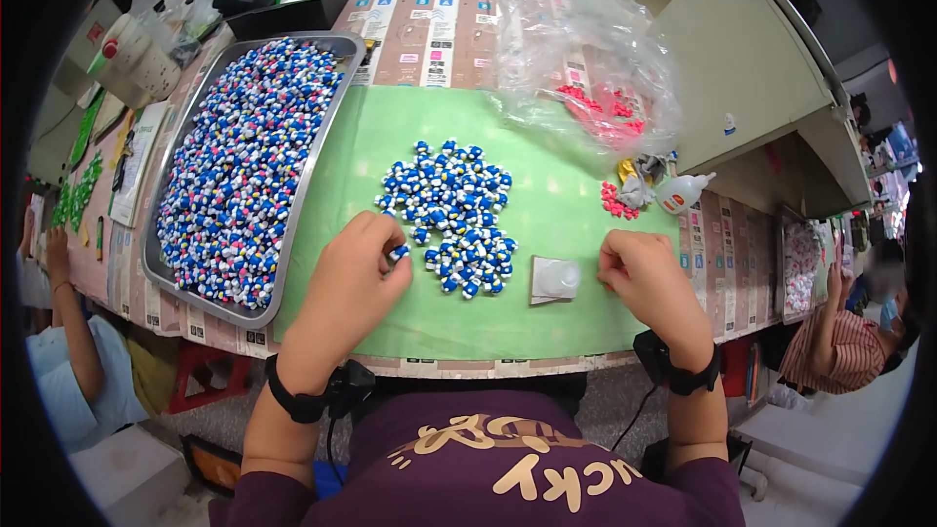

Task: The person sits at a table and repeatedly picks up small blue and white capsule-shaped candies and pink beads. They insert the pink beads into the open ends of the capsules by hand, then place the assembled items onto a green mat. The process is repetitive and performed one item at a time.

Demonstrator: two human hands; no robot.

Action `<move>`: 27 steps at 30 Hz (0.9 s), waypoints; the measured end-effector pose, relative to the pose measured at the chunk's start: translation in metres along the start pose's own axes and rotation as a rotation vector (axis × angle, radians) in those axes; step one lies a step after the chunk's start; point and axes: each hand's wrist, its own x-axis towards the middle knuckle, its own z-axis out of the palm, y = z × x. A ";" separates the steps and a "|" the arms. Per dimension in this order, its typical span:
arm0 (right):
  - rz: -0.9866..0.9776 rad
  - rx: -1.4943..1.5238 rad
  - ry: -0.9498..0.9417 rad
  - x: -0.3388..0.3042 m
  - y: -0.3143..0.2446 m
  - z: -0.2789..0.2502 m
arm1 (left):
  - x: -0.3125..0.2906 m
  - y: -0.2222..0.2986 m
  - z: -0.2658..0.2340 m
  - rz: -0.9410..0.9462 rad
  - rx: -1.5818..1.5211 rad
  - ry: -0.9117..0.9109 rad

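Observation:
Between the thumb and forefinger of my left hand [363,268] is a small blue-and-white plastic piece [398,252]. It is held just left of a loose pile of similar blue, white and yellow pieces [459,197] on a green sheet [420,322]. My right hand [639,268] is curled with its fingertips pressed together, over the sheet's right part. Whatever those fingers may hold is too small or hidden to make out. A white square pad with a rounded translucent blob [557,279] lies between my hands, nearer the right one.
A metal tray [285,278] heaped with such pieces stands left. At the back right lies a clear plastic bag [527,49] with small pink parts; more pink parts [619,202] and a white squeeze bottle [683,192] sit below it. A grey cabinet [742,49] borders the right. Co-workers sit at both sides.

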 end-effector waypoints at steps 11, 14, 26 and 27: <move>-0.033 0.249 0.029 0.006 0.011 0.006 | -0.010 0.000 -0.004 -0.097 -0.509 0.194; 0.186 0.439 -0.069 0.011 0.009 0.002 | -0.009 0.022 -0.010 -0.131 -0.645 0.177; -0.041 0.209 0.150 -0.005 0.009 0.011 | -0.010 0.023 -0.013 -0.119 -0.828 0.046; -0.049 0.168 0.169 -0.004 0.009 0.013 | -0.010 0.023 -0.012 -0.115 -0.844 0.047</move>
